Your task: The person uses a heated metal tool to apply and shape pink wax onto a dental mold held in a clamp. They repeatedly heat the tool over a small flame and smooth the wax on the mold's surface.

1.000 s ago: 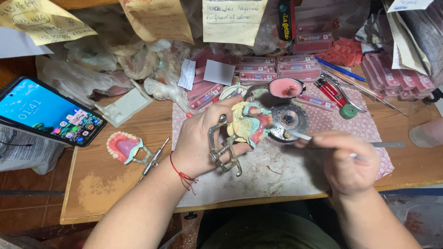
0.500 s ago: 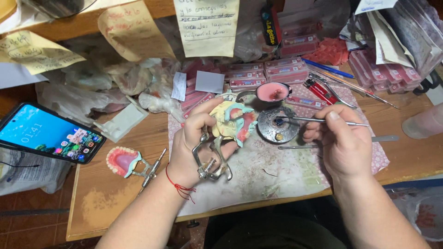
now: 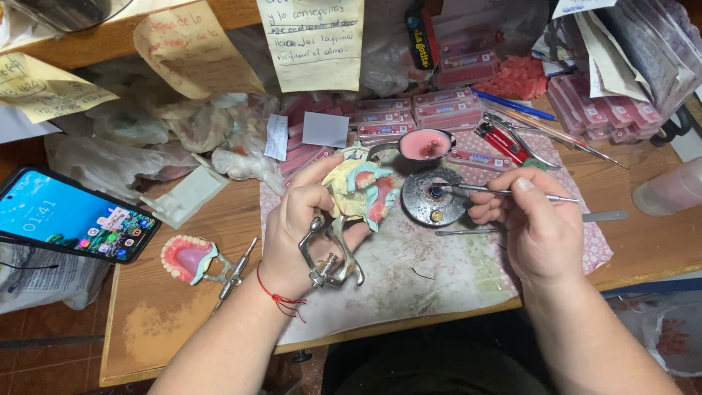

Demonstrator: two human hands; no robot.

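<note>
My left hand [image 3: 296, 230] grips a metal dental articulator [image 3: 330, 257] that carries a yellow and teal plaster model with pink wax [image 3: 363, 190]. It holds the piece tilted above the patterned cloth [image 3: 439, 274]. My right hand [image 3: 537, 223] pinches a thin metal instrument [image 3: 497, 192] whose tip rests in a round dark metal dish [image 3: 433, 197] to the right of the model.
A small bowl with pink material [image 3: 425, 145] sits behind the dish. A second denture on an articulator [image 3: 191, 260] lies on the wooden table [image 3: 157, 333] at left, near a lit phone [image 3: 69, 217]. Pink boxes [image 3: 409, 113], a red lighter [image 3: 501, 141], tools and paper notes crowd the back.
The view has shifted slightly. My right hand has brought the instrument tip into the metal dish. My left hand keeps the articulator in much the same place.
</note>
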